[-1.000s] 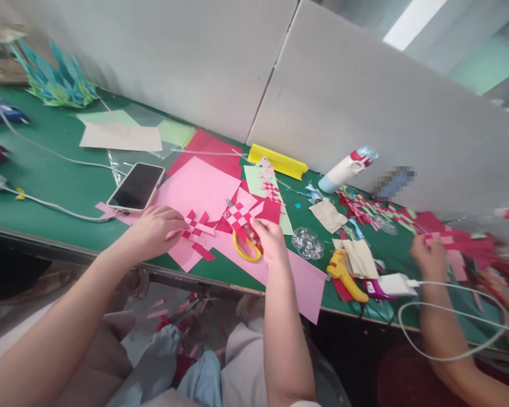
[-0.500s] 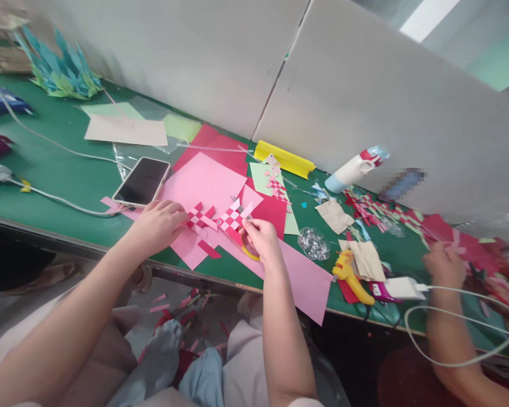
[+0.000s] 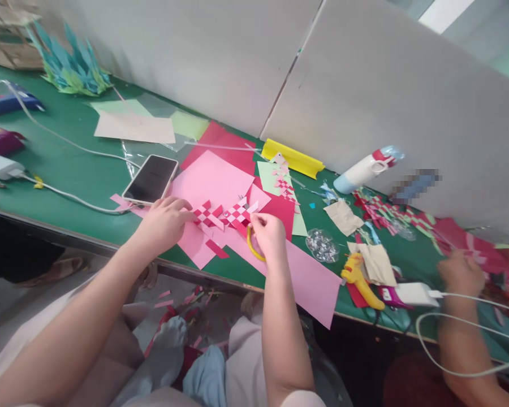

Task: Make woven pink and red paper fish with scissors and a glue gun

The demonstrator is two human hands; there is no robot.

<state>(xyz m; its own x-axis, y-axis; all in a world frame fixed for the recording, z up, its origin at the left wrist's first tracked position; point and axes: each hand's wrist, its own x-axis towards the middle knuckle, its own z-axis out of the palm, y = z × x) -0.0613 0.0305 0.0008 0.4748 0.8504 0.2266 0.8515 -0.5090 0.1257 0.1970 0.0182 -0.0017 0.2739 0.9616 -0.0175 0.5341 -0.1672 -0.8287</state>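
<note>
At the bench's far left corner: blue-green paper plant [image 3: 74, 65] against the grey panel wall [image 3: 152, 45]. Right of it, white-framed phone [image 3: 150, 178] lying near the front edge of the green bench [image 3: 68, 133].

Left hand [image 3: 163, 226] is at the left end of a red-and-pink woven paper piece [image 3: 202, 216], mid-bench, near the front edge; fingers curled, can't tell if pinching or just pressing. Checks look closed up, strip ends splay out loose.

Just beside it, a pink-and-red checked paper piece [image 3: 236, 211], round dot at its left tip. Checks closed here too, by my read; dot on, some strips stick out at the right. Right hand [image 3: 271, 232] pinches that right end, thumb to forefinger. Yellow-handled scissors [image 3: 250, 244] show under it; can't tell if gripped.

Further right: smaller woven pieces [image 3: 284, 183] on pale green paper, white-and-blue bottle [image 3: 362, 170] by the wall, yellow glue gun [image 3: 362, 282] near the front edge, co-worker's hand [image 3: 462, 274] near the right end. Paper scraps [image 3: 190, 299] on the floor.
</note>
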